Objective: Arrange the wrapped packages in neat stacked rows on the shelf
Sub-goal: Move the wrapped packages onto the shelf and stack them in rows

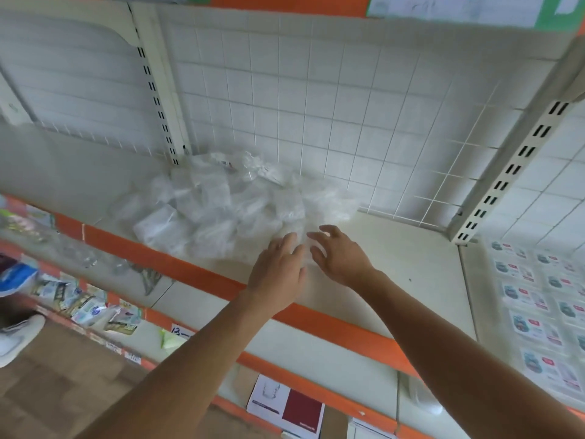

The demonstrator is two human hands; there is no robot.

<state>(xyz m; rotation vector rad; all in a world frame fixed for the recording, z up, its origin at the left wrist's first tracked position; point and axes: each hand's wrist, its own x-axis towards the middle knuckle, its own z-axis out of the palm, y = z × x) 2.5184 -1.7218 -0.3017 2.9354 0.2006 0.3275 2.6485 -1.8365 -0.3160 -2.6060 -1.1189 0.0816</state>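
A loose heap of clear plastic-wrapped packages point(221, 210) lies on the cream shelf point(395, 264), against the wire grid back. Both my hands reach over the shelf's orange front edge to the heap's near right corner. My left hand point(278, 274) lies palm down with relaxed fingers at the edge of the nearest package point(294, 232). My right hand point(338, 255) hovers just right of it, fingers spread and slightly bent, holding nothing. The picture is blurred, so I cannot tell whether the fingertips touch the wrap.
A slotted upright point(512, 172) bounds the shelf on the right; another upright point(158, 99) stands behind the heap. Lower shelves hold small packets point(88, 305) at left and a white and maroon box point(285, 410). Printed packs point(538, 312) fill the right bay.
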